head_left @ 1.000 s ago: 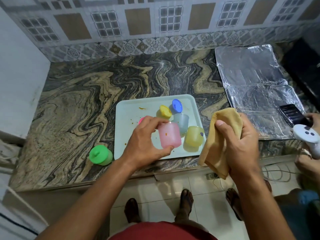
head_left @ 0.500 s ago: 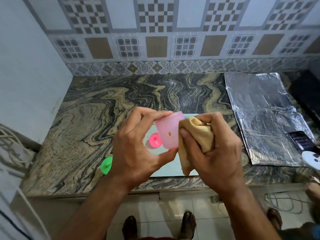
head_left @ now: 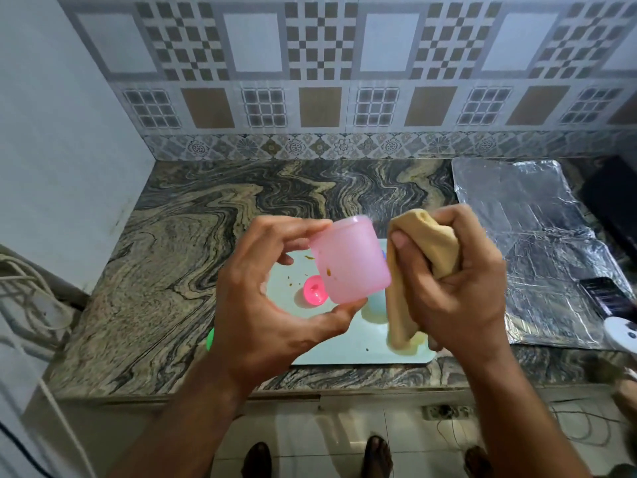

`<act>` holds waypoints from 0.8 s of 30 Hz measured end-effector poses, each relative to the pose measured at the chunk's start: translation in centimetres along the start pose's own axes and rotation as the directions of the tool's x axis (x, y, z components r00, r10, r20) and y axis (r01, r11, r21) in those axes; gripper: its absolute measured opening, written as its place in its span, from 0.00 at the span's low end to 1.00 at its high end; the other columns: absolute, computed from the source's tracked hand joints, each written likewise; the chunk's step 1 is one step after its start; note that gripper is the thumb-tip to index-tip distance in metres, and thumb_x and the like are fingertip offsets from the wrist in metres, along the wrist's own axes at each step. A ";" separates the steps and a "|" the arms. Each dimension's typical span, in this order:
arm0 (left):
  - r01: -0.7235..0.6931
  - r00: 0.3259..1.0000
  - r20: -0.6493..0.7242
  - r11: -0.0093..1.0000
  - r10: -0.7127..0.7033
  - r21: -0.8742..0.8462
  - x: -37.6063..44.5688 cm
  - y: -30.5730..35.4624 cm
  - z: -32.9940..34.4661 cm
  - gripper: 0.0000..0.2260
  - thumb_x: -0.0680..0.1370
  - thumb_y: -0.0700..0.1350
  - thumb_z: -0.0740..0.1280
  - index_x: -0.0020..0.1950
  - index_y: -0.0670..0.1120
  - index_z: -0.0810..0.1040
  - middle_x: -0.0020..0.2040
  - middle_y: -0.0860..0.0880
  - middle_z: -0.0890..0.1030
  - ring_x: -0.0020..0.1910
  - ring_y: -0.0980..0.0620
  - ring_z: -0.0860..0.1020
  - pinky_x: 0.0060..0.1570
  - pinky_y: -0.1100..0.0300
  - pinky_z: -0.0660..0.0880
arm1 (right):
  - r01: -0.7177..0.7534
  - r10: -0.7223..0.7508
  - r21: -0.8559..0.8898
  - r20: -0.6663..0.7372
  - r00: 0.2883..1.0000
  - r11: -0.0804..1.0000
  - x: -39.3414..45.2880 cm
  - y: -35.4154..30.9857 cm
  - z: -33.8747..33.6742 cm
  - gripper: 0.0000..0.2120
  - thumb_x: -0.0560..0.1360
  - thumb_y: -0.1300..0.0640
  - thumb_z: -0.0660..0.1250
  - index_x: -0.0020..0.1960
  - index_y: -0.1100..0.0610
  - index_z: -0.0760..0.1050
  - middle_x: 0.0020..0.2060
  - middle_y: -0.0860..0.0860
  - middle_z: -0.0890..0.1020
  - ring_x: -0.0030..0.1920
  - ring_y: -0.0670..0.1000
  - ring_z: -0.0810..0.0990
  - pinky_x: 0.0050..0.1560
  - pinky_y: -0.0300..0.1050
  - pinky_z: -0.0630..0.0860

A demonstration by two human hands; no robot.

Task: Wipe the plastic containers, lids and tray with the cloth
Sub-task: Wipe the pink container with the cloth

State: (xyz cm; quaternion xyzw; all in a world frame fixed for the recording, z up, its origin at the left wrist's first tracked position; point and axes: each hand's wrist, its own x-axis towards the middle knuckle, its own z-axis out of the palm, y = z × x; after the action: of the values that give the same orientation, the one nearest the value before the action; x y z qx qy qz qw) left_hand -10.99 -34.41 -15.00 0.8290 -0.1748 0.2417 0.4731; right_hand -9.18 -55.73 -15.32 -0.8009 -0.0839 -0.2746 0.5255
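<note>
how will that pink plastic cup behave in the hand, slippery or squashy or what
The translucent pink plastic container is probably light: the left hand holds it up tilted with only fingertips and thumb. It looks fairly stiff, since its walls show no denting under that grip. The smooth surface with food specks may be a bit slippery once the tan cloth in the right hand rubs it.

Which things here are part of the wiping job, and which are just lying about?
Job: translucent pink plastic container held by the left hand; tan cloth gripped by the right hand; round pink lid; pale green tray.

Lying about: crumpled silver foil sheet; black phone.
</note>
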 end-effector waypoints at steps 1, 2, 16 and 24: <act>0.020 1.000 -0.023 0.999 -0.020 -0.026 0.2 -0.2 0.1 0.35 0.61 0.45 0.88 0.64 0.49 0.78 0.60 0.50 0.79 0.56 0.52 0.81 0.52 0.58 0.77 | -0.008 0.010 0.074 -0.016 1.000 0.997 -0.2 -0.1 -0.2 0.08 0.78 0.60 0.74 0.49 0.56 0.75 0.39 0.47 0.82 0.37 0.41 0.78 0.40 0.34 0.74; 0.044 0.998 -0.050 0.997 -0.047 -0.062 0.4 -0.3 0.1 0.34 0.61 0.45 0.87 0.64 0.49 0.77 0.60 0.49 0.79 0.56 0.50 0.81 0.53 0.56 0.78 | 0.002 0.003 0.137 -0.031 1.000 0.991 -0.4 -0.4 -0.2 0.07 0.79 0.61 0.73 0.48 0.57 0.75 0.39 0.47 0.82 0.37 0.39 0.78 0.41 0.32 0.74; 0.049 0.996 -0.066 0.984 -0.061 -0.172 1.4 -1.0 0.8 0.34 0.66 0.52 0.85 0.69 0.53 0.77 0.65 0.46 0.79 0.66 0.45 0.80 0.62 0.49 0.78 | 0.110 -0.102 0.117 -0.069 0.992 0.987 -1.6 -2.6 1.1 0.08 0.79 0.56 0.73 0.52 0.47 0.75 0.42 0.45 0.83 0.38 0.43 0.80 0.39 0.36 0.76; -0.080 0.996 -0.037 0.997 0.080 -0.011 1.4 -0.1 0.4 0.32 0.65 0.48 0.85 0.66 0.48 0.79 0.58 0.49 0.77 0.59 0.55 0.77 0.58 0.57 0.76 | 0.148 -0.147 -0.015 0.038 0.988 0.989 1.1 -3.6 0.7 0.06 0.78 0.60 0.76 0.49 0.60 0.80 0.43 0.47 0.84 0.41 0.47 0.82 0.42 0.39 0.77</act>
State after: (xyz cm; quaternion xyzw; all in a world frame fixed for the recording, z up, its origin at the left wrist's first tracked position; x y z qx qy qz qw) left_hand -9.73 -34.80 -14.44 0.8138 -0.2005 0.2745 0.4713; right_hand -9.50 -53.76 -12.06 -0.8021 -0.1501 -0.2987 0.4948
